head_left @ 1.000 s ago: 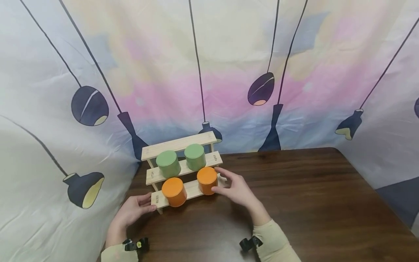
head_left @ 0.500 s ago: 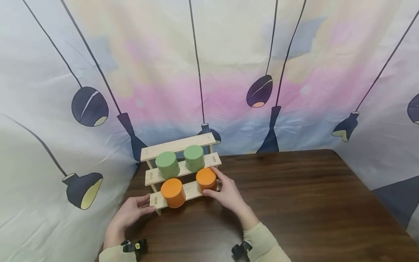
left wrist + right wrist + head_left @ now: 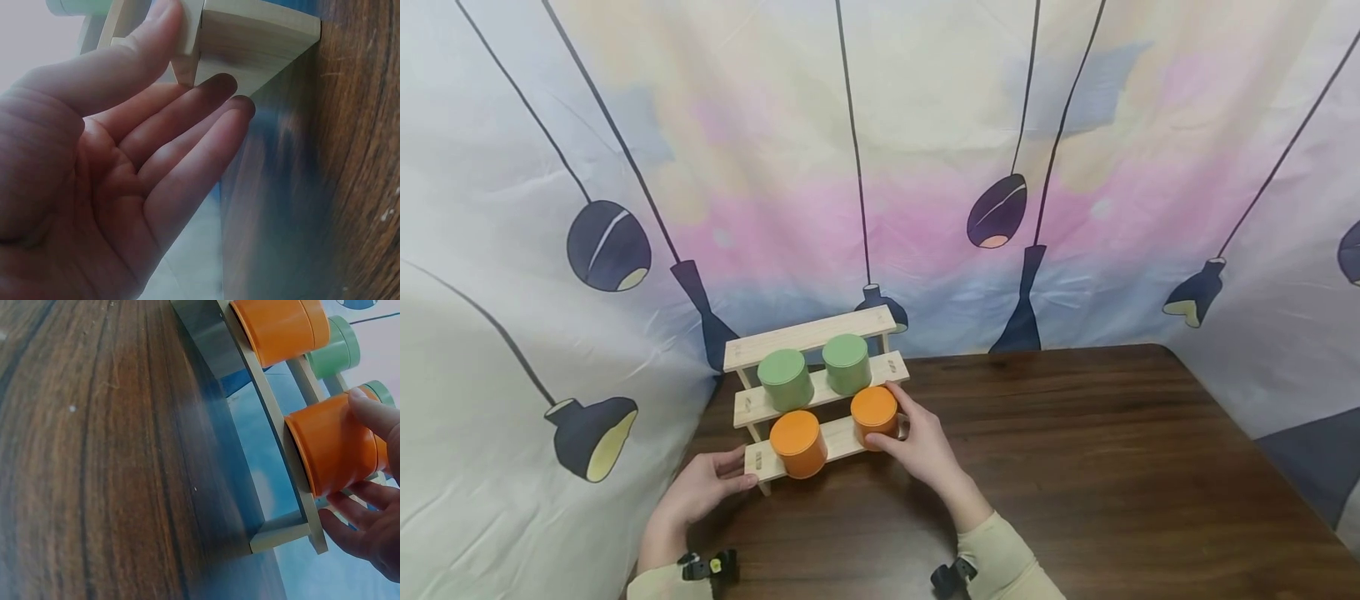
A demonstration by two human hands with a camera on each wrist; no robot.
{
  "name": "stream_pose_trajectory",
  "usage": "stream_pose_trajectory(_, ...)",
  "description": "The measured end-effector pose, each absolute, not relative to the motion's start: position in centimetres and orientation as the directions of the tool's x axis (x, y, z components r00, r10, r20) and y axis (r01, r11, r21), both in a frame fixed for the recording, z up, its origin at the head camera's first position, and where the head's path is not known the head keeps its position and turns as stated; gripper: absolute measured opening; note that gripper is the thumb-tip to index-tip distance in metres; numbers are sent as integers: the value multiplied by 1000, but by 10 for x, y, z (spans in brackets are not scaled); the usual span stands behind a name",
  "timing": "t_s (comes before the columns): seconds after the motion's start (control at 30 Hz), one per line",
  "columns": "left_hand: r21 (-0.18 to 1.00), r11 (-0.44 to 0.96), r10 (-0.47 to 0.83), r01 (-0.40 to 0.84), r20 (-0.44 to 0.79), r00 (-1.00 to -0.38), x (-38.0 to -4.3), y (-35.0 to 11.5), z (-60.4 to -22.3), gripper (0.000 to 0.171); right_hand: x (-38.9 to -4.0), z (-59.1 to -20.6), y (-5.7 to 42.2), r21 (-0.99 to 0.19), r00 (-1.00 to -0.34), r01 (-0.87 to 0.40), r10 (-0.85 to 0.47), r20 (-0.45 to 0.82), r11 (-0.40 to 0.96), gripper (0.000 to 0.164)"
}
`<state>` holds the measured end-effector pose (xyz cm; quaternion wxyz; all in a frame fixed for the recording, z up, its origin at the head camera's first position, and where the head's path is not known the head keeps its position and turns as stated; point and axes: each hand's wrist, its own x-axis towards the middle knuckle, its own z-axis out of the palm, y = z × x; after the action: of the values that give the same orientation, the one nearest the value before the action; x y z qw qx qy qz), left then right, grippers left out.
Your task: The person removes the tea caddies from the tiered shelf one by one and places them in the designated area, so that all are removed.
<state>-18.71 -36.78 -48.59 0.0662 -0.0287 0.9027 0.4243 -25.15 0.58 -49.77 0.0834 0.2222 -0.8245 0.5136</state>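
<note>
A three-tier wooden shelf [image 3: 805, 335] stands on the table in the head view. My left hand [image 3: 700, 485] holds the left end of its lowest board, the thumb on the board's end in the left wrist view; the other fingers reach past it, partly hidden. My right hand [image 3: 923, 446] grips the right orange tin [image 3: 337, 444] on the lowest board, thumb on its near side and fingers on the far side. The left orange tin [image 3: 799, 446] sits upright on the same board. On the middle board stand a left green tin [image 3: 786, 382] and a right green tin [image 3: 847, 367].
The dark wooden table [image 3: 1075, 467] stretches to the right of the shelf. Close behind it hangs a cloth backdrop [image 3: 925, 167] printed with lamps, which also runs along the left side. Each wrist bears a small black camera, such as the right wrist camera [image 3: 953, 577].
My right hand has moved left and its thumb has closed onto the front of the right orange tin. The left hand has stayed at the shelf's end; the tins look unmoved.
</note>
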Motion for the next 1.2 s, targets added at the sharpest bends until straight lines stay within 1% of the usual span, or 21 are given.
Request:
stream_pose_trajectory(0.23,759,642,3,-106,-141,-990,-186,-366,-483,78,-251,-497,3,-810,-892,-446,-264,367,381,92)
stream_pose_trajectory(0.47,751,652,0,-105,-138,-990,-184,-367,-486,77,-251,-497,1,-780,-882,-469,-269,387,415,88)
stream_pose_trajectory(0.67,746,660,2,-93,-125,-992,-184,-367,-486,76,-251,-496,0,-785,-885,-462,-268,380,413,87)
stream_pose_trajectory(0.9,753,650,1,-98,-129,-992,-184,-366,-484,75,-252,-495,0,-809,-895,-440,-267,358,390,88)
stream_pose_trajectory(1.2,764,638,6,-94,-127,-992,-185,-367,-485,75,-250,-495,1,-839,-902,-419,-261,343,346,85)
